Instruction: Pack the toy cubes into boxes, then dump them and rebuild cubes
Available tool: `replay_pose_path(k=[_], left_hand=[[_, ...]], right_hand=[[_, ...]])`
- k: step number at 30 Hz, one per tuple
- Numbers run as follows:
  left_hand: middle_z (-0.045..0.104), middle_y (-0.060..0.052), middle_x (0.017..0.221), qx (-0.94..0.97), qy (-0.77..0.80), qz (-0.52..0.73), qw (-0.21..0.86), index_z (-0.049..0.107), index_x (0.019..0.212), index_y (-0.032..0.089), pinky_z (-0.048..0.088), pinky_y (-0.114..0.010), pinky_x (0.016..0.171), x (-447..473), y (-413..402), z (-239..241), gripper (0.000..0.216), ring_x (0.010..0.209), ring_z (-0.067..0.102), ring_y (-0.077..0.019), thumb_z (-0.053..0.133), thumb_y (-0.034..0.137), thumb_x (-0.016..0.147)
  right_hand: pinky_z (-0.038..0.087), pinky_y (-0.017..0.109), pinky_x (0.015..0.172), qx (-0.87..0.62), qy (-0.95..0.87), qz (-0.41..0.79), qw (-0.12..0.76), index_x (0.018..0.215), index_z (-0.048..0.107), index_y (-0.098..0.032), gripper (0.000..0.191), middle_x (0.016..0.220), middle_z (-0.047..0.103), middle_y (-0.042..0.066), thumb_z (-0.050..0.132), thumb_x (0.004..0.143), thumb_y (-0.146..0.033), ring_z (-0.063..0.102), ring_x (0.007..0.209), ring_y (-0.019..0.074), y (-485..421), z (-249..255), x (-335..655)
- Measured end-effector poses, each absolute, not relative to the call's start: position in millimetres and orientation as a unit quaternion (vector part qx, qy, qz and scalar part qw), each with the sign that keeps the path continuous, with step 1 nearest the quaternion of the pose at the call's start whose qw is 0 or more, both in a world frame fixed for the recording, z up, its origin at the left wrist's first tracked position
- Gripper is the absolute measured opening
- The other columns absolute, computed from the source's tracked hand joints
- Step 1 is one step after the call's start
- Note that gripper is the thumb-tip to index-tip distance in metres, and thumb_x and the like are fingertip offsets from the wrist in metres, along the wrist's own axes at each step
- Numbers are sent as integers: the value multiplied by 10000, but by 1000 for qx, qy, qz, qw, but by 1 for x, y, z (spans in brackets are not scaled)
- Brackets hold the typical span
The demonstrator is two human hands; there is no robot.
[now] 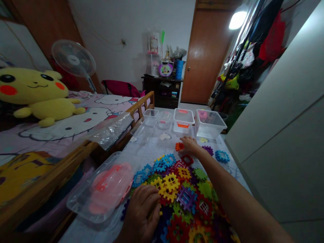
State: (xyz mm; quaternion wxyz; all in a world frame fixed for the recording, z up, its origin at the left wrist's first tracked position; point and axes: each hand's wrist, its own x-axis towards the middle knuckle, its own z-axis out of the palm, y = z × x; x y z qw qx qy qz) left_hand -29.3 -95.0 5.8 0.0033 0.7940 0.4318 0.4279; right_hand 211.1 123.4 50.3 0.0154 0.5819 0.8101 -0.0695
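Colourful plastic interlocking blocks, gear-shaped and square, lie in a heap [174, 194] across the near part of the table. My right hand [189, 145] reaches past the heap, its fingers closed at an orange gear block [179, 146] on the tabletop. Against the left side of the heap rests my left hand [144, 209], fingers curled in; whatever may be inside them is hidden. Beyond my right forearm lie a purple block [208, 150] and a blue block [222, 156], apart from the heap.
Clear plastic boxes, one with orange latches [183, 116] and a larger one [211, 125], stand at the far end. A transparent lidded case [101, 189] with pink items lies left. A wooden bed rail [81, 153] borders the table; a cabinet [283, 135] stands right.
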Motion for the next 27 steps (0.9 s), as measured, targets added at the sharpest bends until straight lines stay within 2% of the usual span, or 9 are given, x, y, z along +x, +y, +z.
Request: replay_pose_path(k=[1, 3, 7, 11, 15, 20, 27], left_hand=[[686, -52, 1019, 793, 432, 430, 3, 615, 1037, 232, 526, -365, 892, -30, -95, 6, 243, 982, 639, -203, 569, 106, 835], [685, -50, 1016, 789, 436, 433, 2, 620, 1031, 234, 526, -365, 892, -30, -95, 7, 228, 983, 638, -204, 571, 117, 842], [693, -42, 981, 779, 442, 445, 5, 630, 980, 232, 535, -340, 842, -30, -94, 14, 165, 944, 648, -195, 570, 142, 856], [707, -31, 955, 770, 449, 452, 8, 633, 939, 240, 536, -338, 826, -29, -94, 20, 127, 912, 660, -193, 563, 165, 864], [709, -38, 972, 771, 462, 438, 19, 647, 925, 239, 539, -348, 830, -29, -95, 19, 116, 922, 661, -199, 555, 191, 873], [693, -45, 1017, 776, 461, 430, 17, 645, 959, 240, 534, -361, 864, -28, -96, 16, 126, 973, 643, -202, 565, 185, 880], [664, -53, 1110, 777, 458, 432, 3, 641, 1020, 244, 525, -379, 903, -28, -98, 14, 180, 1054, 619, -212, 561, 167, 878]], right_hand=[[394, 437, 978, 580, 811, -72, 1, 1313, 563, -169, 604, 1346, 557, 172, 724, 774, -388, 503, 1236, 343, 118, 53, 215], [398, 383, 989, 566, 820, -84, -22, 1334, 549, -171, 532, 1349, 568, 150, 658, 845, -349, 526, 1228, 287, 105, 59, 225], [428, 286, 953, 517, 846, -127, -29, 1112, 693, -187, 277, 1140, 699, 81, 613, 847, -186, 625, 1075, 203, 70, 62, 237], [428, 316, 986, 503, 851, -147, -42, 1141, 691, -179, 343, 1182, 694, 100, 624, 807, -146, 614, 1123, 232, 39, 60, 241], [427, 344, 1010, 492, 845, -204, -57, 1153, 682, -208, 315, 1197, 688, 87, 590, 852, -212, 607, 1129, 231, 17, 62, 248], [410, 364, 1019, 472, 847, -234, -70, 1227, 640, -226, 400, 1228, 670, 82, 619, 828, -256, 565, 1170, 247, 0, 60, 250], [423, 349, 955, 461, 859, -204, -90, 1037, 711, -239, 229, 1066, 723, 67, 530, 897, -254, 618, 1048, 233, -4, 50, 246]])
